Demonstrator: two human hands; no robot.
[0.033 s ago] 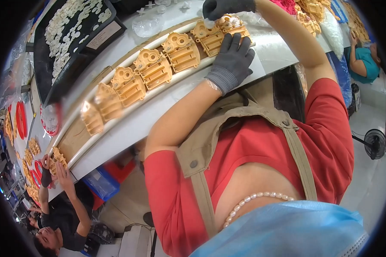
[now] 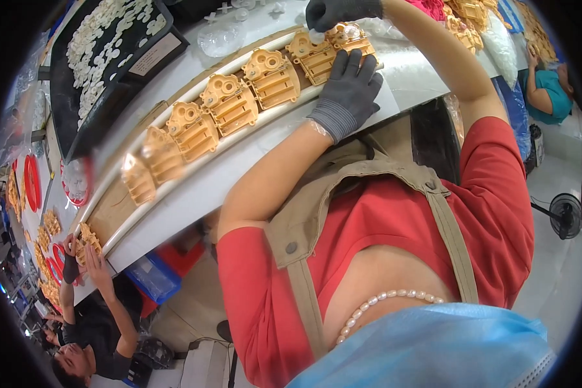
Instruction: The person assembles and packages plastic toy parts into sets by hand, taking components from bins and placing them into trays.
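Observation:
Yellow-orange plastic housings with round openings and ribbed lower halves stand in a curved row along a rail-edged track. My left hand, in a grey glove, lies with fingers stretched over the housing near the row's right end. My right hand, also gloved, is bent above the last housing, at the frame's top edge. Its fingers are closed; a small whitish, see-through piece shows at their tips, partly hidden by the glove.
A black bin of white discs stands beyond the track. Clear plastic parts lie near it. At the lower left, a co-worker's hands touch another housing. More housings are piled at right, beside a plastic bag.

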